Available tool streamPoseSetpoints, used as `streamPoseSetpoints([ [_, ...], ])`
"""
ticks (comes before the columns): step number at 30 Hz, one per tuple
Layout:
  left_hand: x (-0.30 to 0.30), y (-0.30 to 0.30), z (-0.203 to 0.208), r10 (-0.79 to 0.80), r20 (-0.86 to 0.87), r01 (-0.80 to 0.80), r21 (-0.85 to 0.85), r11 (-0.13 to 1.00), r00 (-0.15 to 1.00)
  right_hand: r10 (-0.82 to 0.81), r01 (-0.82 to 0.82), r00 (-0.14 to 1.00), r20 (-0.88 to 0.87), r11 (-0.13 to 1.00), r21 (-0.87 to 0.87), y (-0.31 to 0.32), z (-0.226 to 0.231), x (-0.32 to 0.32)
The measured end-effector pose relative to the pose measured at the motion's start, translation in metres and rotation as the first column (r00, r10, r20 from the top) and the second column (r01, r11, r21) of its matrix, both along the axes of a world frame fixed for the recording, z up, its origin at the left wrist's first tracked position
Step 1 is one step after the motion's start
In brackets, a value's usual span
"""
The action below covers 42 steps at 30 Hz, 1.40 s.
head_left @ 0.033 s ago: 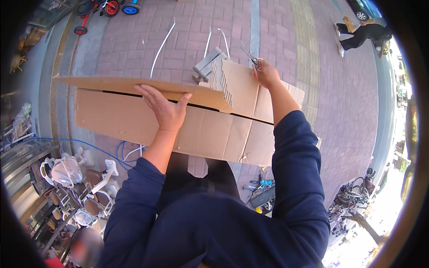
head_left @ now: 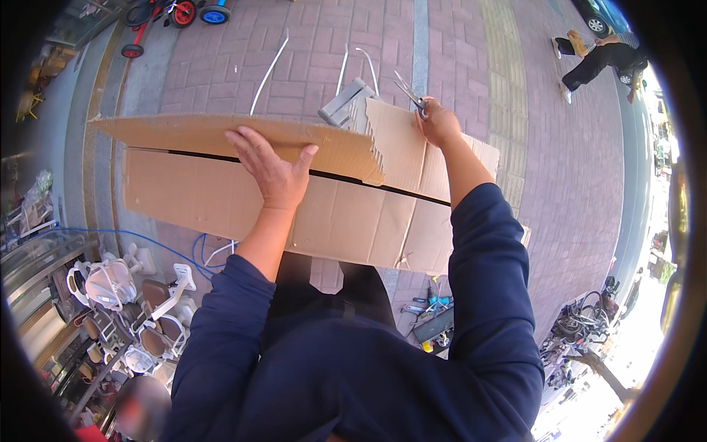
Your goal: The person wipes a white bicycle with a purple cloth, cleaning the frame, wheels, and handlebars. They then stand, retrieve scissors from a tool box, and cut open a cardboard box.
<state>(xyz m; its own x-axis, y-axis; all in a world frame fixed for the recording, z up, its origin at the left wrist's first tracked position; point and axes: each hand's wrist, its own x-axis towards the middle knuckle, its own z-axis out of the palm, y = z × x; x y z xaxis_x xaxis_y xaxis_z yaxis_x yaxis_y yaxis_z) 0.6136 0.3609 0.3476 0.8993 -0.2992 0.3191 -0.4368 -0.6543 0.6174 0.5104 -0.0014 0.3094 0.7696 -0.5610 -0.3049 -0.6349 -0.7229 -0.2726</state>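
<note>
A long cardboard box (head_left: pixel 195 180) lies across in front of me, its top parted by a dark slit. My left hand (head_left: pixel 274 169) rests with fingers and thumb spread against the raised far flap (head_left: pixel 184 131). That flap ends on the right in a ragged edge, beside a flatter cardboard panel (head_left: pixel 398 140). My right hand (head_left: pixel 440 124) is closed around the handles of scissors (head_left: pixel 409 90), blades apart and pointing up and away above this panel. A grey bracket-like piece (head_left: pixel 346 103) shows behind the torn edge.
White straps (head_left: pixel 269 77) stick out past the box onto the brick paving (head_left: pixel 309 44). Tools (head_left: pixel 433 317) lie near my feet at the right. White and brown parts (head_left: pixel 136 309) crowd the left, beside a blue hose (head_left: pixel 140 234). A person (head_left: pixel 600 62) is at the far right.
The far flap has tilted up a little, and my left hand has shifted slightly with it. The scissor blades have spread wider. The person at far right has moved slightly.
</note>
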Motion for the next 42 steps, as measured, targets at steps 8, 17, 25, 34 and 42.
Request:
streamPoseSetpoints([
  [8, 0.027, -0.054, -0.027, -0.067, -0.435, 0.391, 0.718, 0.576, 0.898, -0.359, 0.308, 0.902, 0.239, 0.924, 0.224, 0.061, 0.028, -0.038],
  [17, 0.027, -0.059, -0.019, -0.061, -0.399, 0.361, 0.742, 0.564, 0.915, -0.912, 0.939, 0.23, 0.339, 0.3, 0.168, 0.172, 0.049, -0.291],
  [25, -0.029, -0.007, -0.055, -0.336, -0.174, 0.372, 0.585, 0.721, 0.926, -0.903, 0.64, -0.429, -0.02, -0.32, 0.698, 0.082, -0.007, -0.432],
  [34, -0.096, 0.014, -0.017, -0.32, -0.642, 0.714, 0.581, 0.39, 0.697, -0.797, 0.348, -0.604, -0.022, -0.289, 0.892, 0.078, -0.011, -0.456],
  [42, -0.112, 0.026, -0.02, -0.285, -0.68, 0.731, 0.567, 0.381, 0.676, -0.814, 0.217, -0.255, 0.521, 0.477, 0.852, -0.045, 0.083, -0.351],
])
